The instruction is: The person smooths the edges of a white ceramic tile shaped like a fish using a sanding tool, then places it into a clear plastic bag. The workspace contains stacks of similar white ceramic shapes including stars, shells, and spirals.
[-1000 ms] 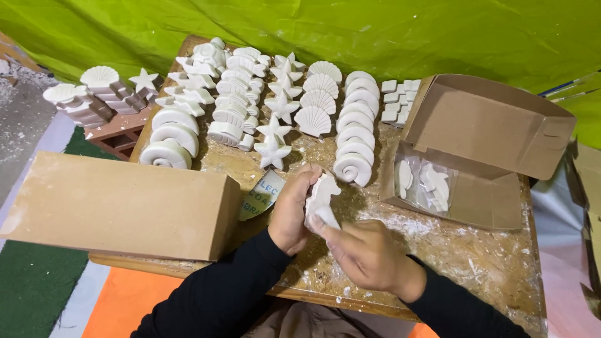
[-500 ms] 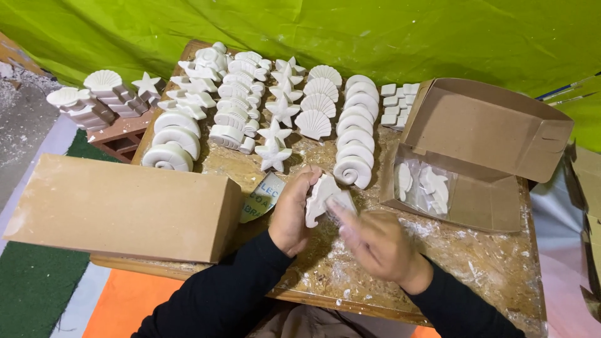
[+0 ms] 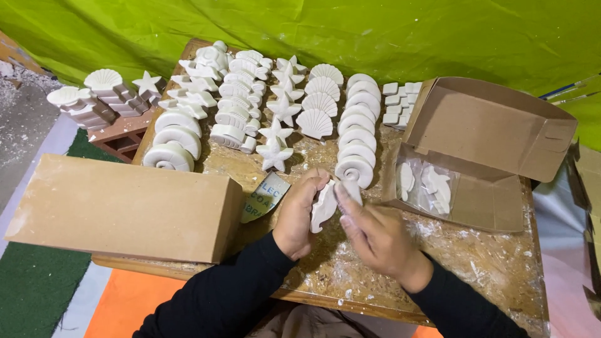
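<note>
Lots of white plaster shapes on one dusty wooden table (image 3: 501,275)

There are two hands, a left hand (image 3: 299,213) and a right hand (image 3: 375,235), with one white plaster seahorse shape (image 3: 323,206) between them. Seven round white plaster snail shells (image 3: 358,134) sit in one row, and three bigger white plaster spiral shells (image 3: 174,139) sit in another. Four white plaster fan shells (image 3: 319,103) make a line, and about five white plaster stars (image 3: 277,134) make a line beside them. There are two brown cardboard boxes: one long shut box (image 3: 125,206) and one open box (image 3: 482,156). Some small pieces at the back are too many and too close together to count.
</note>
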